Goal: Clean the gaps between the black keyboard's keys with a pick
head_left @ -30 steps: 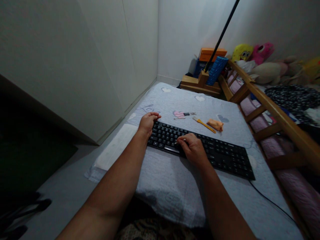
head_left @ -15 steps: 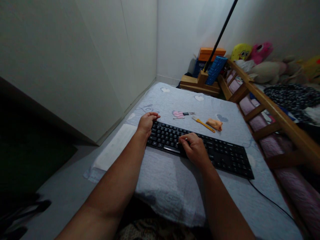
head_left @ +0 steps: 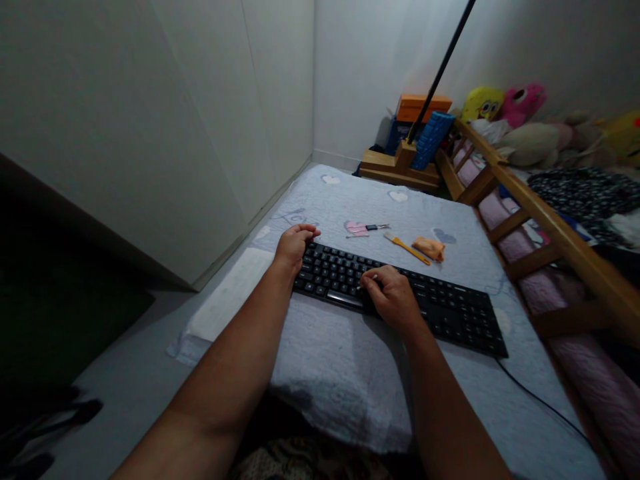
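A black keyboard (head_left: 440, 303) lies across a grey quilt (head_left: 350, 360) in front of me. My left hand (head_left: 294, 243) curls over the keyboard's far left corner and grips it. Over the middle keys rests my right hand (head_left: 393, 297), fingers pinched on a small thin white-tipped tool whose tip touches the keys. Beyond the keyboard lie a yellow-handled brush (head_left: 406, 248), an orange cloth (head_left: 430, 248) and a small pink and black tool (head_left: 364, 229).
The keyboard's cable (head_left: 545, 403) trails off to the right. A wooden bed rail (head_left: 545, 220) with soft toys (head_left: 505, 107) runs along the right. White wall panels (head_left: 150, 133) close the left side. A wooden stand (head_left: 400, 167) with a black pole stands at the back.
My right hand has slid slightly rightward along the keys with the small tool. The left hand has stayed on the keyboard's corner.
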`<state>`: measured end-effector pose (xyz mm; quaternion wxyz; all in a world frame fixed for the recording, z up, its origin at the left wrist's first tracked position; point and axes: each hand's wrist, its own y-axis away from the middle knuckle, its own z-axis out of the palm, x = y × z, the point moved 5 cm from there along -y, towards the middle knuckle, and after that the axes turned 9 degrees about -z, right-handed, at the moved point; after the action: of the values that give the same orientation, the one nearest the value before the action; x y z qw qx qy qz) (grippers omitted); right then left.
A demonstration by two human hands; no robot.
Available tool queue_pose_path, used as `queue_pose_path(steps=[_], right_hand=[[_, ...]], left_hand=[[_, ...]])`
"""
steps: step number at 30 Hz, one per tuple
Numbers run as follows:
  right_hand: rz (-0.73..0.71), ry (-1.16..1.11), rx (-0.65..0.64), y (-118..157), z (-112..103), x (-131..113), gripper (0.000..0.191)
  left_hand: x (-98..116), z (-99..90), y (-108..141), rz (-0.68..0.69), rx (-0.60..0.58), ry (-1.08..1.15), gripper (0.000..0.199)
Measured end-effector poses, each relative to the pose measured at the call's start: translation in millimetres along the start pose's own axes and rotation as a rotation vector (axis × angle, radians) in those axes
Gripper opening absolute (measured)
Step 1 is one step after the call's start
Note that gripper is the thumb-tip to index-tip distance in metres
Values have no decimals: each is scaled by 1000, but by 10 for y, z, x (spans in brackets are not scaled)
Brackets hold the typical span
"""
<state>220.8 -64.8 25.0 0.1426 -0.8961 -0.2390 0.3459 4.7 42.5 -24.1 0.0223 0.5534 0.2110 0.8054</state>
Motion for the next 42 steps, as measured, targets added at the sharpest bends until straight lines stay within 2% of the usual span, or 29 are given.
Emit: queue_pose_path(steps=[19,31,42], right_hand=[[-1,-25,-107,3,12,-72,20],[31,-24,5,25,1,14,20],[0,10,-2,103,-15,-13,17]], left_hand=[[-5,0,-11,11,-3,-2,13],[-11,-12,-20,25,-5,-3,12],[6,-1,-11,11,-5,11,14]])
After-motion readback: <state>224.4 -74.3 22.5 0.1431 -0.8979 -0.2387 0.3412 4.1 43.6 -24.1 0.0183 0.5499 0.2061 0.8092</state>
